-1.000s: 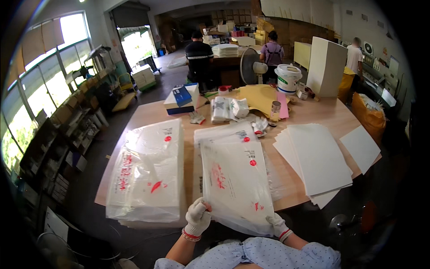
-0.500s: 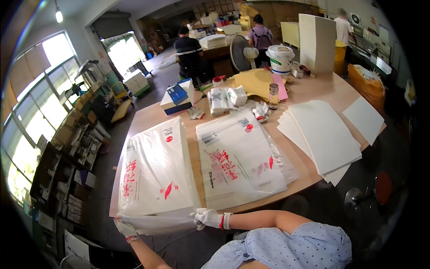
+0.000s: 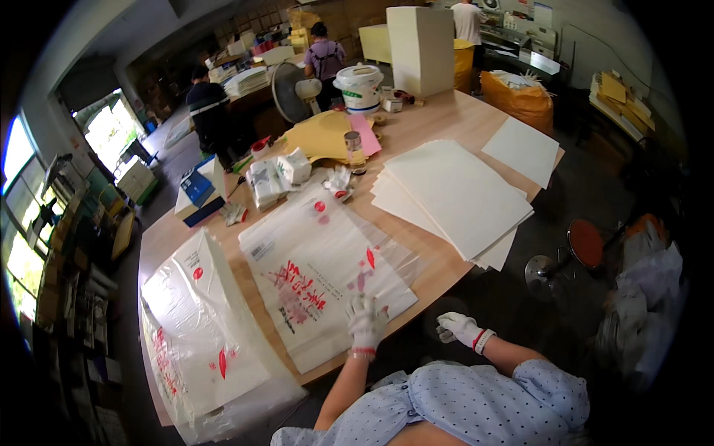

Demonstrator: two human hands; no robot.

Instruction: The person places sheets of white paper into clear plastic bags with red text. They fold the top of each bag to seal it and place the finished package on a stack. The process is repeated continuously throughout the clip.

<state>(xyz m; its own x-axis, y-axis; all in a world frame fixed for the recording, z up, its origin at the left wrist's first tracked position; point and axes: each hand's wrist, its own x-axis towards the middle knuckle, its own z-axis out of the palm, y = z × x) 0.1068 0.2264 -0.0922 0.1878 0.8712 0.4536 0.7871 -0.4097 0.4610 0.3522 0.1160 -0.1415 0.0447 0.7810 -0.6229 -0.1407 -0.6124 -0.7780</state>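
Note:
My left hand (image 3: pixel 366 320), in a white glove with a red cuff, rests on the near part of a flat stack of printed plastic bags (image 3: pixel 335 316), fingers stretched out. My right hand (image 3: pixel 459 329), gloved likewise, hovers just off the table's near edge, fingers loosely bent and apart; nothing shows in it. Left of the stack lies a filled clear plastic bag (image 3: pixel 208 312) with red print and white sheets inside. Its loose near end hangs over the table edge. Neither hand touches it. To the right, large white sheets (image 3: pixel 454 197) lie in a fanned pile.
Farther back on the table (image 3: pixel 439 123) stand a white bucket (image 3: pixel 358 93), a glass jar (image 3: pixel 355 154), yellow paper (image 3: pixel 316 137), wrapped white packs (image 3: pixel 268 182) and a blue-white box (image 3: pixel 201 193). A stool (image 3: pixel 585 244) is at right. Two people work beyond a fan (image 3: pixel 290 93); another stands farther right.
Both hands have let go of the filled bag's near end. The left has moved right onto the flat bags, the right farther right off the table. The view has turned right.

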